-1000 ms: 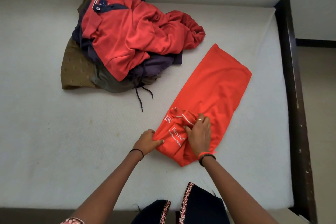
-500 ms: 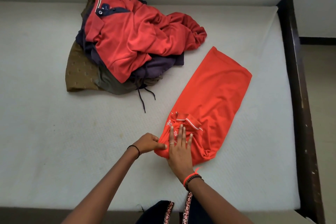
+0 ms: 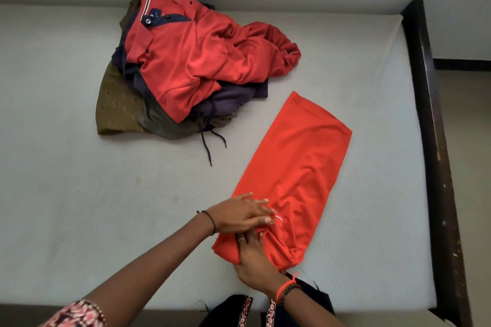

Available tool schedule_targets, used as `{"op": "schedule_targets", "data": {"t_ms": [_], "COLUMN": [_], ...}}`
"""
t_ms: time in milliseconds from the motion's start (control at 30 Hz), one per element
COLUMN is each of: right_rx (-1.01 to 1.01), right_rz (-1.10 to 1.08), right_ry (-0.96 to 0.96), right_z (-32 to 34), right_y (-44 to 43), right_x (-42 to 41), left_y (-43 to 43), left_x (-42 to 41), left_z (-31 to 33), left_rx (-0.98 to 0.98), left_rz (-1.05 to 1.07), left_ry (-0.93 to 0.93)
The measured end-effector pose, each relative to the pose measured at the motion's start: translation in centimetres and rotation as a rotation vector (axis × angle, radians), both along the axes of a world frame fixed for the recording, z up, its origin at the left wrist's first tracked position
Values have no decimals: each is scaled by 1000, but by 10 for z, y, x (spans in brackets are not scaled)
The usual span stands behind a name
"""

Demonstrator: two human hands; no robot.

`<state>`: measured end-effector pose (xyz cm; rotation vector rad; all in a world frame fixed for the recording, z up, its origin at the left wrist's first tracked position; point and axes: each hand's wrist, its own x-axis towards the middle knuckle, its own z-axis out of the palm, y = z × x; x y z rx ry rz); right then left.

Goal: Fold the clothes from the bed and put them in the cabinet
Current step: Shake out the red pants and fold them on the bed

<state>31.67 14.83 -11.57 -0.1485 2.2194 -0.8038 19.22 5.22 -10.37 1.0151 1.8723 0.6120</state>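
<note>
A person is standing at the near edge of a bed and leaning both hands onto an orange shirt (image 3: 300,167). The shirt is lying folded into a long narrow strip on the pale mattress (image 3: 79,194), running diagonally from just in front of the person up toward the right, where a dark wooden bed frame (image 3: 435,141) is bordering the mattress.

The left hand (image 3: 236,216) is reaching in from the left and lying flat across the shirt's near end, its fingers (image 3: 257,206) straight, slightly spread and pointing right. The right hand (image 3: 255,257) is coming up from below and pressing on the same bunched near end, its fingers (image 3: 247,241) extended away from the person, with their tips slipping beneath the left palm. Neither hand is curling round the cloth; both are resting open on top of it, one crossing over the other. The rest of the shirt is stretching smooth and flat beyond the fingertips.

Farther back, to the left and apart from the orange shirt, a loose pile of clothes (image 3: 159,114) is sitting on the mattress, with a crumpled red polo shirt (image 3: 199,61) lying on top.
</note>
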Motion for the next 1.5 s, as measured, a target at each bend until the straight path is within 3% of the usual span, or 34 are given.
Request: {"op": "schedule_targets", "data": {"t_ms": [100, 267, 400, 600, 767, 933, 1100, 1233, 1300, 1400, 1500], "right_rx": [-162, -333, -476, -427, -340, -258, -25, 380, 353, 385, 482], "right_rz": [-65, -114, -289, -562, -604, -418, -376, -185, -60, 107, 87], "right_ry": [-130, -406, -504, -439, -432, -482, -160, 585, 628, 494, 510], "right_z": [7, 39, 44, 8, -7, -9, -29, -23, -15, -23, -40], "right_y": [5, 47, 93, 134, 131, 130, 120, 77, 52, 35, 39], "right_x": [-4, -44, -81, -122, -141, -130, -109, -75, -51, -17, -11], "left_y": [-2, -14, -11, -16, -23, -24, -12, -6, -6, -4, -1], "left_x": [3, -5, -12, -16, -3, 14, 16, 19, 21, 27, 32], "left_z": [-13, -24, -22, -29, -40, -46, -50, -54, -52, -47, -42], "left_rx": [-118, -258, -221, -213, -203, -158, -207, -319, -379, -465, -497], "left_rz": [18, 407, 644, 752, 753, 797, 917, 984, 1047, 1132, 1227], "left_ry": [-114, -512, -577, -650, -740, -545, -383, -40, 30, 60, -82]}}
